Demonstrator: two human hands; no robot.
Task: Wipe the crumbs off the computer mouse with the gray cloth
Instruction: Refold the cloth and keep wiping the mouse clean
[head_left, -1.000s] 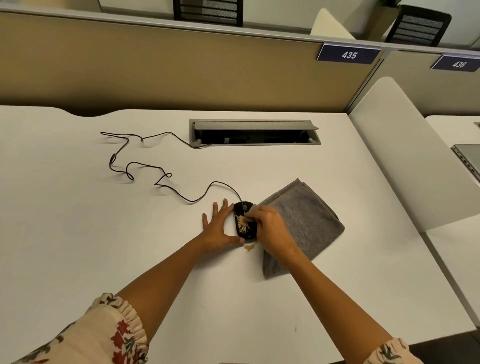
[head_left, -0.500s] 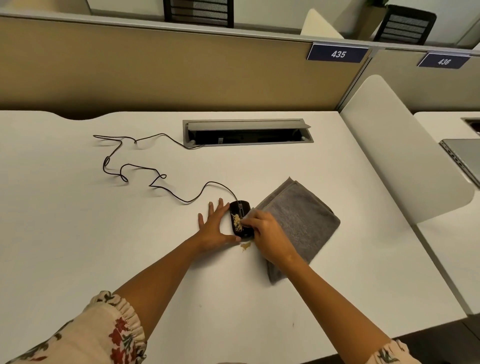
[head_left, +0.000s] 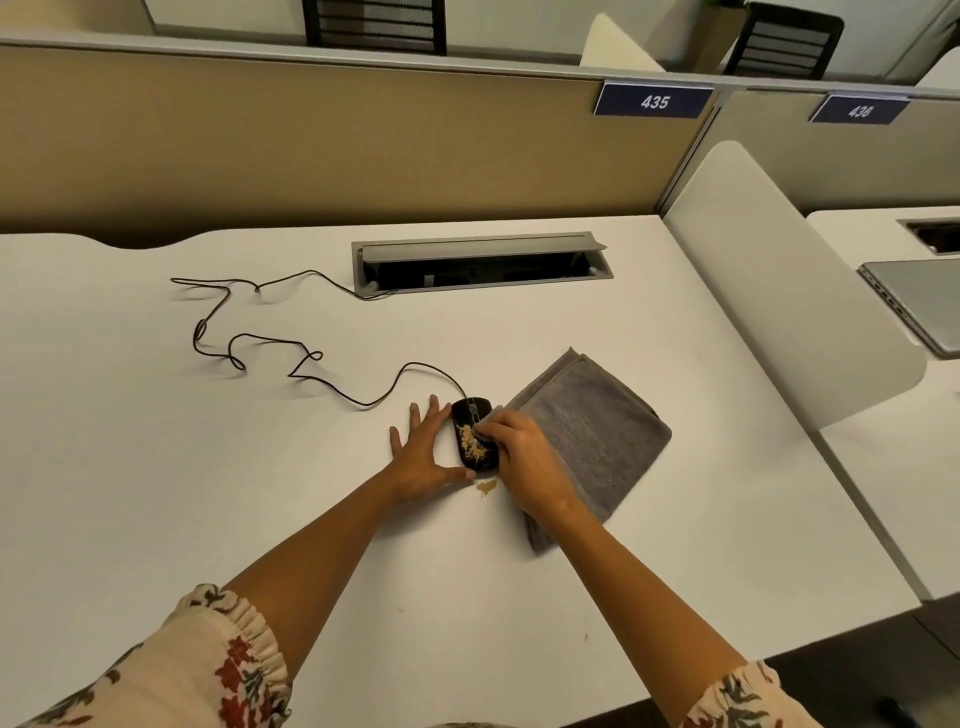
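A black wired computer mouse (head_left: 470, 415) lies on the white desk (head_left: 156, 467), with tan crumbs (head_left: 474, 445) scattered over its top. A small heap of crumbs (head_left: 487, 487) sits on the desk just in front of it. My left hand (head_left: 423, 454) lies flat against the mouse's left side, fingers spread, thumb at its near end. My right hand (head_left: 519, 454) pinches a corner of the folded gray cloth (head_left: 592, 436) and presses it onto the mouse's right half. The rest of the cloth lies flat on the desk to the right.
The mouse cable (head_left: 249, 338) loops left and runs back into an open cable hatch (head_left: 480, 262) in the desk. A beige partition (head_left: 363, 140) closes the far side. A white divider panel (head_left: 779, 291) stands on the right, with a laptop (head_left: 919, 301) beyond it.
My right hand has drawn the cloth corner a little down across the mouse. The left hand stays flat beside it. The head camera has shifted slightly.
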